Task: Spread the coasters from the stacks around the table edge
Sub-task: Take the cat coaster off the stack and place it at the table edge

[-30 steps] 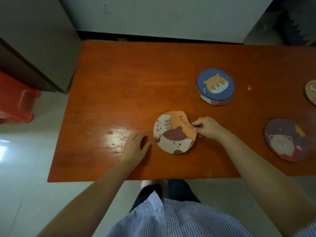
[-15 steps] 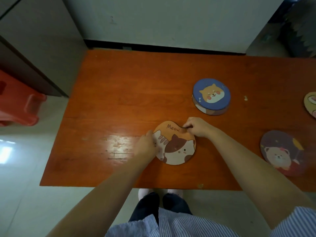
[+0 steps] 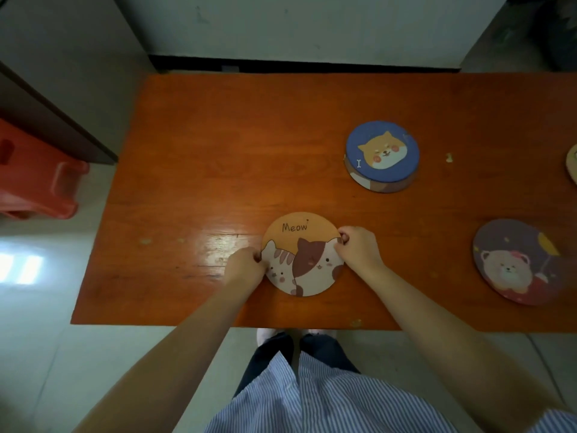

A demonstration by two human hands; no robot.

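A round orange cat coaster (image 3: 302, 245) marked "Meow" lies flat on the orange wooden table (image 3: 218, 151), near its front edge. My left hand (image 3: 245, 268) pinches its left rim and my right hand (image 3: 359, 250) pinches its right rim. A stack of coasters (image 3: 382, 156) with a blue dog coaster on top stands further back to the right. A purple bear coaster (image 3: 520, 265) lies alone near the front right. The edge of another coaster (image 3: 573, 167) shows at the far right.
A red plastic stool (image 3: 34, 176) stands on the floor left of the table, beside a grey cabinet (image 3: 62, 73). A wall runs behind the table's far edge. A small crumb (image 3: 449, 157) lies right of the stack.
The cat coaster has been turned upright so "Meow" reads at the top. My left hand moved from the bare table onto the coaster's left rim; my right hand stays on its right rim.
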